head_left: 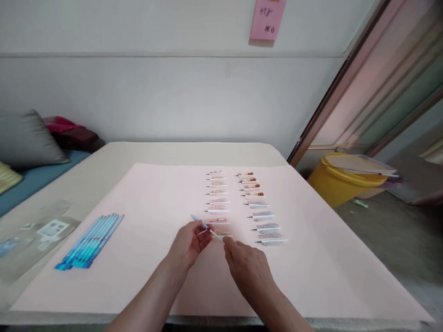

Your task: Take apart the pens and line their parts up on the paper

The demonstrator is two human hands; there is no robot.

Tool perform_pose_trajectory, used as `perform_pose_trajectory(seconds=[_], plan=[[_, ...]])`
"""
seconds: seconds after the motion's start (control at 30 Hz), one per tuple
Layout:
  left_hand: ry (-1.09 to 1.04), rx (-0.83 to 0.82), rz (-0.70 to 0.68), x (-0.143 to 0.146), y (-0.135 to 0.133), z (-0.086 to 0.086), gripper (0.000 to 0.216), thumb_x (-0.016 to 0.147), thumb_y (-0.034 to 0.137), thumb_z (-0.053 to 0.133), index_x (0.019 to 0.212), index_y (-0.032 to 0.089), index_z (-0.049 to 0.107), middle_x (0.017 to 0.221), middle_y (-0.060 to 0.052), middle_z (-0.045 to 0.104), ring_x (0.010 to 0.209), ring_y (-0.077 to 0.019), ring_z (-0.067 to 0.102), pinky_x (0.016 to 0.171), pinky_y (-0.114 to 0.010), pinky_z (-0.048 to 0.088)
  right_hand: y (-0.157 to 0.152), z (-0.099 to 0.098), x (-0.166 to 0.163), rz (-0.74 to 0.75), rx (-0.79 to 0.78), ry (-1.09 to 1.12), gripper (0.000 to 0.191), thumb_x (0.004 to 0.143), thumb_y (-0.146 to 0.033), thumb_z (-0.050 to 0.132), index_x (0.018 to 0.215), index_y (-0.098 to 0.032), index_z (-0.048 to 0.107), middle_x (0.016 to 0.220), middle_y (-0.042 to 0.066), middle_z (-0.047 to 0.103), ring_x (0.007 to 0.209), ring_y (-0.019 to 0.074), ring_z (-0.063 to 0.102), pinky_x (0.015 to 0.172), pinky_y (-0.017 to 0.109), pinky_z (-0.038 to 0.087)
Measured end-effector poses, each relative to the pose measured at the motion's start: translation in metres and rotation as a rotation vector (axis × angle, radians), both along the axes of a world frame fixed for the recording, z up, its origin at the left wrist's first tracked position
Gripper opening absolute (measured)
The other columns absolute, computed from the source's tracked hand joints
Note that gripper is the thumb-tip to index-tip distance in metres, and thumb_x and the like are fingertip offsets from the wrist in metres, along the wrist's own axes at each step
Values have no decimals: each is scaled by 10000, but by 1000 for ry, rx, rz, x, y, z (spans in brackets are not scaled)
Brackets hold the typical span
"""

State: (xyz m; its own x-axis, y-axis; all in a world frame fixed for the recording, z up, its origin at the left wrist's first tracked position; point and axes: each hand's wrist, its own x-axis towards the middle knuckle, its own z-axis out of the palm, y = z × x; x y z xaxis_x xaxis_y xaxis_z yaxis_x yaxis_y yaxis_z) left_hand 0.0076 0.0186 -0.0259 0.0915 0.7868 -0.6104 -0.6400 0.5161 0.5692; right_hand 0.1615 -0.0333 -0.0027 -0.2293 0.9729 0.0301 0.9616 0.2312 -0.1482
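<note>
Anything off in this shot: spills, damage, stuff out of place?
Only a pale green scrap on the floor beside the yellow bucket; it looks like stray litter. The two columns of pen refills look orderly; no spill visible.

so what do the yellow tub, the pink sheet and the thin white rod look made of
Yellow tub: probably plastic, going by its smooth wall and strong, even colour.
Pink sheet: perhaps paper or thin plastic; it lies flat and looks matt, with no weave visible.
Thin white rod: likely plastic, from its plain, even white; too small to judge finish.
</note>
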Motion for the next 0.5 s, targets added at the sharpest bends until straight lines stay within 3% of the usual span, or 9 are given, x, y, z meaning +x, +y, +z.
perform_pose_trajectory(seconds=[0.17,0.5], plan=[[2,22,37,2,0,-1,49,757,111,540,781,93,579,723,-113,650,625,-159,632,568,-253,536,-2,0,1,7,4,-16,116,869,-193,430,856,-240,535,682,-5,647,572,164,621,450,288,139],[-37,-84,145,-9,9,-7,54,769,68,514,742,104,544,687,-111,635,629,-157,634,579,-248,549,-2,2,1,6,9,14,129,870,-195,426,866,-248,544,683,-21,648,584,167,617,466,290,118]])
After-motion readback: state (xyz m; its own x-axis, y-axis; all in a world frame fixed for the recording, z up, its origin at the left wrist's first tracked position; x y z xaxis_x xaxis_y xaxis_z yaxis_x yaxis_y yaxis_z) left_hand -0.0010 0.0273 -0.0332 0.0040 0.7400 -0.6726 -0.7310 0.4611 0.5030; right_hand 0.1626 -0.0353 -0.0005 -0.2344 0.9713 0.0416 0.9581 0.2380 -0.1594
